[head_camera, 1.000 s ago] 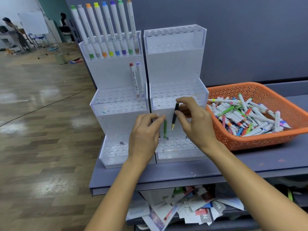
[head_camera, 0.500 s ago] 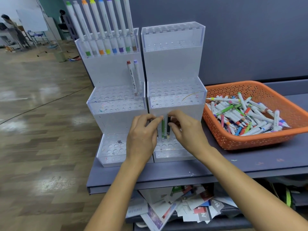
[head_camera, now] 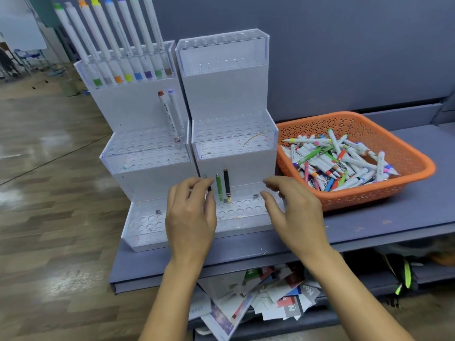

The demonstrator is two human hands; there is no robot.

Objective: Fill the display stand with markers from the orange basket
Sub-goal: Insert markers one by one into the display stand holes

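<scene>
Two bare hands hover over the lowest step of a white display stand [head_camera: 234,94], which sits on a grey shelf [head_camera: 394,225]. The right hand [head_camera: 295,212] is empty, its fingers loosely curled, hanging above the right half of that step. The left hand [head_camera: 190,217] has its thumb and forefinger bent close to a thin dark stick [head_camera: 209,188] at its fingertips; whether they pinch it or only sit beside it cannot be told. Just at 3 o'clock from those fingertips, a green pen [head_camera: 219,187] and a black pen [head_camera: 226,180] stand upright side by side in holes of the lowest step, with many unfilled holes around them.

The markers [head_camera: 339,163] to be fetched lie in a loose heap inside the orange basket [head_camera: 369,200], at about 2 o'clock from the right hand and near it. The left hand is well apart from the basket, with the right hand between them. The markers lie flat and crossed, many with their long axis running roughly from 10 to 4 o'clock. The next reach therefore looks suited to the right hand, closing across one barrel, which would then need tipping upright to match the holes
</scene>
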